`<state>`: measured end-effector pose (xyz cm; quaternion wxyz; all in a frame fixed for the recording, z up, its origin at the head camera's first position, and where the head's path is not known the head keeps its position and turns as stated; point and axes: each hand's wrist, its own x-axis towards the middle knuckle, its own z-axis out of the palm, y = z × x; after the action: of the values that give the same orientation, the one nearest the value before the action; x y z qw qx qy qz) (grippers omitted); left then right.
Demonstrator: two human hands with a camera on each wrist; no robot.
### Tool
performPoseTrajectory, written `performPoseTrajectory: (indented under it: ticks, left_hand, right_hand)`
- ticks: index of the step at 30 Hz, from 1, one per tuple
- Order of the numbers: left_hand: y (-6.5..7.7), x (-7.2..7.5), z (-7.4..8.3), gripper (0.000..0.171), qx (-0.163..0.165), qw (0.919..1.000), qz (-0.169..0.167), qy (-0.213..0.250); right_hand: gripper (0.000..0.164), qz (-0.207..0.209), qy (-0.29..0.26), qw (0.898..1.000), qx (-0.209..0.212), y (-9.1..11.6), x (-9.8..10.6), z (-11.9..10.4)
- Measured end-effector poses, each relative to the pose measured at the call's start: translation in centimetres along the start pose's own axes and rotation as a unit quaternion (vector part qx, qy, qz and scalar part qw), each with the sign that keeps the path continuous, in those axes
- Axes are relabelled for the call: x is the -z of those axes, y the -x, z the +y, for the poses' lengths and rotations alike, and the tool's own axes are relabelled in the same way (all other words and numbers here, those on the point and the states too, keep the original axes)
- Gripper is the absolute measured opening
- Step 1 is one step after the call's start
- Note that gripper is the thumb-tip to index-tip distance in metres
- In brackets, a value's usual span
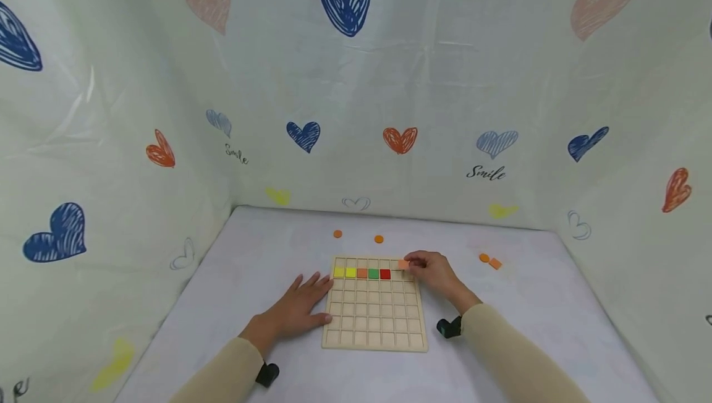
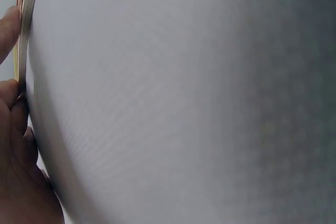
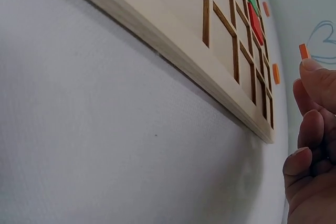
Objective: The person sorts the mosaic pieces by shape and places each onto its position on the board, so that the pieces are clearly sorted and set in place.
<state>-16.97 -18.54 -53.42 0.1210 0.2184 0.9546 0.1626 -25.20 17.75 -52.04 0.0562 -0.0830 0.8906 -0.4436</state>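
Note:
A wooden grid board (image 1: pixel 375 322) lies on the white table. In its second row sit two yellow tiles (image 1: pixel 345 272), an orange tile (image 1: pixel 362 273), a green tile (image 1: pixel 373 274) and a red tile (image 1: pixel 385 274). My right hand (image 1: pixel 439 276) pinches another orange square tile (image 3: pixel 303 51) between thumb and finger, over the board's far right corner. With fingers spread, my left hand (image 1: pixel 297 307) lies at the board's left edge, its fingertips and thumb touching the frame. Only part of that hand shows in the left wrist view.
Two orange discs (image 1: pixel 337 234) (image 1: pixel 379 239) lie beyond the board. Off to the right are another orange disc (image 1: pixel 484 258) and a loose orange square tile (image 1: pixel 495 263). A white curtain (image 1: pixel 356 81) printed with hearts surrounds the table.

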Motion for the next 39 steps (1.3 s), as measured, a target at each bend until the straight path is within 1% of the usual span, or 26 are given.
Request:
performPoseTrajectory:
  ticks: [4, 8, 12, 17, 22, 29, 37, 39]
  left_hand:
    - [0.1, -0.1, -0.1, 0.086, -0.006, 1.0, 0.0, 0.006]
    - [0.2, 0.0, -0.1, 0.087, 0.0, 0.9999, -0.005, 0.012]
    - [0.3, 0.2, 0.1, 0.087, 0.007, 0.9998, -0.005, 0.02]
    - [0.4, 0.4, 0.4, 0.087, 0.005, 0.9996, -0.002, 0.028]
    - [0.3, 0.2, 0.3, 0.087, 0.003, 0.9996, 0.0, 0.028]
    - [0.2, -0.1, 0.1, 0.087, 0.009, 0.9997, -0.005, 0.023]
    - [0.3, 0.1, 0.2, 0.087, 0.005, 0.9996, -0.002, 0.029]
    - [0.3, 0.1, 0.2, 0.087, 0.005, 0.9996, -0.002, 0.029]
  right_hand:
    - [0.02, -0.007, -0.007, 1.0, -0.009, 0.1, -0.5, -0.1]
    - [0.02, -0.013, -0.017, 1.0, -0.014, 0.0, -0.7, -0.2]
    - [0.022, -0.02, -0.012, 1.0, -0.005, 0.0, -0.8, -0.3]
    - [0.024, -0.022, -0.008, 1.0, -0.002, 0.0, -0.9, -0.3]
    - [0.022, -0.019, -0.004, 1.0, 0.008, 0.2, -1.3, -0.1]
    - [0.019, -0.017, 0.007, 1.0, 0.017, 0.2, -1.9, 0.4]
    - [0.018, -0.013, 0.025, 0.999, 0.041, 0.2, -2.0, 0.7]
    - [0.017, -0.014, 0.024, 0.999, 0.039, 0.2, -2.0, 0.7]
